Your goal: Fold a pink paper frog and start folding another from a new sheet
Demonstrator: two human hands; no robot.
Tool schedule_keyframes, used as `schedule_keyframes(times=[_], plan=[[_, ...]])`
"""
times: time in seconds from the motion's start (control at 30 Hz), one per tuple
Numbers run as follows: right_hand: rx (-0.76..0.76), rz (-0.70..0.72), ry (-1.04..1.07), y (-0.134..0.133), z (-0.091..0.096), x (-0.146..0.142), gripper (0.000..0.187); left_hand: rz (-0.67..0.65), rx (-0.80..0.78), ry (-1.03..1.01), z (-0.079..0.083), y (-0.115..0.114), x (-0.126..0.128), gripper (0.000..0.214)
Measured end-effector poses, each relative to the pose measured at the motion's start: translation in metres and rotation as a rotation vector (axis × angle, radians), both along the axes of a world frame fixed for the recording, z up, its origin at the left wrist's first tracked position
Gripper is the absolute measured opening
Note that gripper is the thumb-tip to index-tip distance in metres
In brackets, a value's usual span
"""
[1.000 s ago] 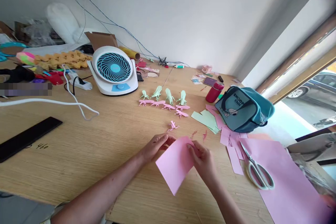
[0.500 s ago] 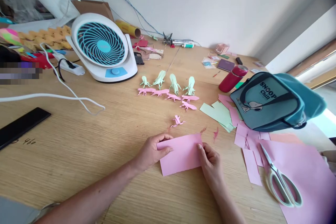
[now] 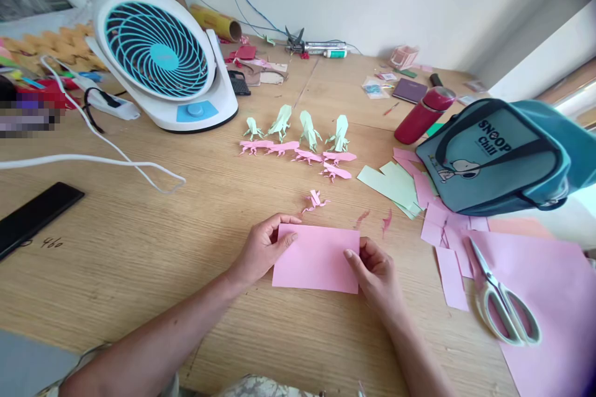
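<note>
Between my two hands is a flat rectangular sheet of pink paper (image 3: 319, 260), held just over the wooden table. My left hand (image 3: 265, 248) grips its left edge, thumb on top and fingers behind. On the right edge, my right hand (image 3: 376, 268) pinches the sheet the same way, with its fingers partly hidden. Just beyond the paper stands a small pink folded paper figure (image 3: 315, 200). Farther back are several pink paper insects (image 3: 283, 147) and a row of green paper insects (image 3: 309, 129).
Scissors (image 3: 505, 304) lie on a large pink sheet (image 3: 554, 273) at right, beside pink scraps (image 3: 451, 276) and green paper (image 3: 388, 185). A teal bag (image 3: 493, 161) and red bottle (image 3: 424, 115) stand behind. At left are a fan (image 3: 162, 56), white cable (image 3: 116, 160) and black phone-like slab (image 3: 40, 217).
The pink sheet has turned from a slant to nearly level, its left side coming up. Both hands keep hold of it. The camera view has shifted slightly.
</note>
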State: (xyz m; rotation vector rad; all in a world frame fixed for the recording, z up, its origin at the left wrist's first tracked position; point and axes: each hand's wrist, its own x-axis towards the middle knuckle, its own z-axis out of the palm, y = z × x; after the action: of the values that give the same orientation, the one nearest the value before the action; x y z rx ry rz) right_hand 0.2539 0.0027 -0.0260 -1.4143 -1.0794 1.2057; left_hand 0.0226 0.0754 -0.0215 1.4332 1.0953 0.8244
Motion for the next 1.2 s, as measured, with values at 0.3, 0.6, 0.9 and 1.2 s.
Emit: schedule_keyframes(times=[0.3, 0.6, 0.9, 1.2], plan=[[0.017, -0.058, -0.095, 0.0025, -0.0011, 0.0022, 0.039, 0.009, 0.117, 0.038, 0.0074, -0.0021, 0.0007, 0.024], [0.009, -0.186, 0.097, 0.0042, -0.0024, 0.0015, 0.039, 0.064, 0.315, 0.072, 0.005, -0.0018, 0.0002, 0.03], [0.036, -0.277, 0.104, 0.0034, -0.0005, 0.0033, 0.055, -0.206, 0.453, 0.028, 0.0057, -0.005, 0.0038, 0.023], [0.087, -0.274, 0.04, 0.0037, -0.0045, 0.0073, 0.028, -0.212, 0.457, 0.033, 0.0095, -0.007, 0.0023, 0.027]])
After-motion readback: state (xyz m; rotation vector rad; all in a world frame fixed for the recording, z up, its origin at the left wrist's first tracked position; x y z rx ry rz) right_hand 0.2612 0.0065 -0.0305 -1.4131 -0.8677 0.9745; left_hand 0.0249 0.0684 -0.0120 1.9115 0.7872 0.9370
